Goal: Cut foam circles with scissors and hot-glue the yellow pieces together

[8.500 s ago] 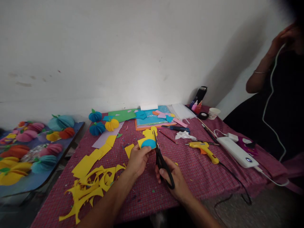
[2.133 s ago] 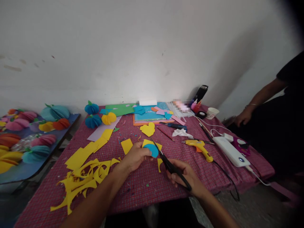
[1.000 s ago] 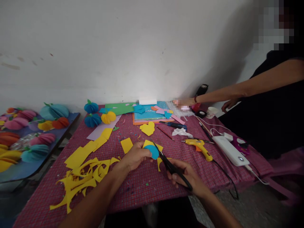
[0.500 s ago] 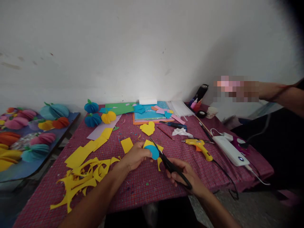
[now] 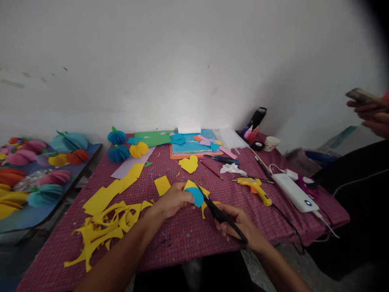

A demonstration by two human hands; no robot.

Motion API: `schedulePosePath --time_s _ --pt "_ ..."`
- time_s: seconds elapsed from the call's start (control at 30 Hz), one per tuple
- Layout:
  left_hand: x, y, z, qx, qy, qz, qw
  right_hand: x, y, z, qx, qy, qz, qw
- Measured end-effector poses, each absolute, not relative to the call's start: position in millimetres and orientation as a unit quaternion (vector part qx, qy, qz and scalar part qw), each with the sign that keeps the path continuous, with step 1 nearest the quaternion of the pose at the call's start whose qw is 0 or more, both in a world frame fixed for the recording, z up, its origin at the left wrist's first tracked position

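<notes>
Between the thumb and fingers of my left hand (image 5: pixel 176 199) is a blue paper circle (image 5: pixel 196 196), with a yellow paper piece (image 5: pixel 203 187) behind it. My right hand (image 5: pixel 235 223) is wrapped around black-handled scissors (image 5: pixel 223 217). Their blades lie at the right edge of the blue circle, against the yellow paper. A curved yellow strip (image 5: pixel 204 211) hangs just below the blades. On the cloth to the left lies a yellow rectangle (image 5: pixel 162 186). Farther back rests a stack of yellow cut shapes (image 5: pixel 188 164).
Yellow offcuts (image 5: pixel 115 223) spread across the front left of the checked tablecloth (image 5: pixel 158 251). A yellow glue gun (image 5: pixel 254 188) and a white power bank (image 5: pixel 294 192) lie right. Paper pumpkins (image 5: pixel 69 142) cover a left table. Another person's hand (image 5: pixel 372 115) holds a phone (image 5: pixel 363 96).
The other person's arm has drawn back to the right, away from above the table. My hands and the scissors have barely shifted.
</notes>
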State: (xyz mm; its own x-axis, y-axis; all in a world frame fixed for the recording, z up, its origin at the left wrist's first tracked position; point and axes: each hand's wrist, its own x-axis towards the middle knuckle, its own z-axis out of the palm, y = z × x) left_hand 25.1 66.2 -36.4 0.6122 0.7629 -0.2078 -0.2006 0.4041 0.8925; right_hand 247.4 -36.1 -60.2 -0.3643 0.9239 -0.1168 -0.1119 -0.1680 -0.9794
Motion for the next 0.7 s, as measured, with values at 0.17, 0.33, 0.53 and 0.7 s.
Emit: schedulePosePath --time_s 0.17,0.33,0.53,0.7 --pt "25.2 66.1 -35.8 0.45 0.315 0.308 0.777 247.2 -36.0 -57.1 -0.403 -0.504 0.654 0.393" --pt "25.2 65.5 -35.3 0.461 0.318 0.298 0.773 246.9 -34.6 -53.6 -0.384 -0.498 0.669 0.396" --pt "24.4 65.6 -36.0 0.467 0.323 0.292 0.77 249.6 -33.8 -59.1 -0.379 -0.494 0.672 0.401" --pt "24.9 66.7 -39.1 0.474 0.3 0.29 0.775 252.9 -34.0 -57.4 -0.392 -0.508 0.66 0.39"
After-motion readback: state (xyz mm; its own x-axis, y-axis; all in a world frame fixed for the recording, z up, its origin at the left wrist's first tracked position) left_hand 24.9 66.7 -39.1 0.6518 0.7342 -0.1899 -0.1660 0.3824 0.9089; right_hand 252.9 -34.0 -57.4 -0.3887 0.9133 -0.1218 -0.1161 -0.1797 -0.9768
